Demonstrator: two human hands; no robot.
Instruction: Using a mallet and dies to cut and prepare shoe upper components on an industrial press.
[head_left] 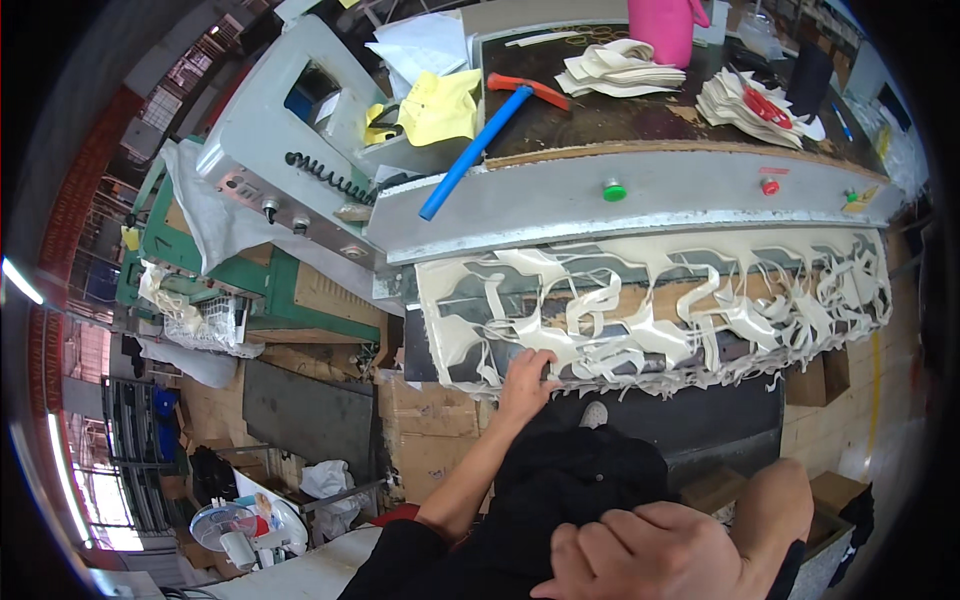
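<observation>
A cream sheet full of cut-out holes point(640, 325) lies in a stack along the machine's front ledge, its leftover strips twisted and lifted in places. At the near left edge of this stack my left hand point(527, 388) has its fingers bent over the border, closed on the sheet. Close to my body, away from the stack, my right hand point(640, 555) is curled into a fist. The back of that hand faces up, so whatever its palm may hold is hidden.
Above the ledge runs a grey machine front with a green button point(614, 191) and a red button point(769, 187). An orange-headed hammer with a blue handle point(480, 148), piles of cream pieces point(620, 70) and a pink jug point(663, 30) rest on top. A control box point(290, 150) stands left.
</observation>
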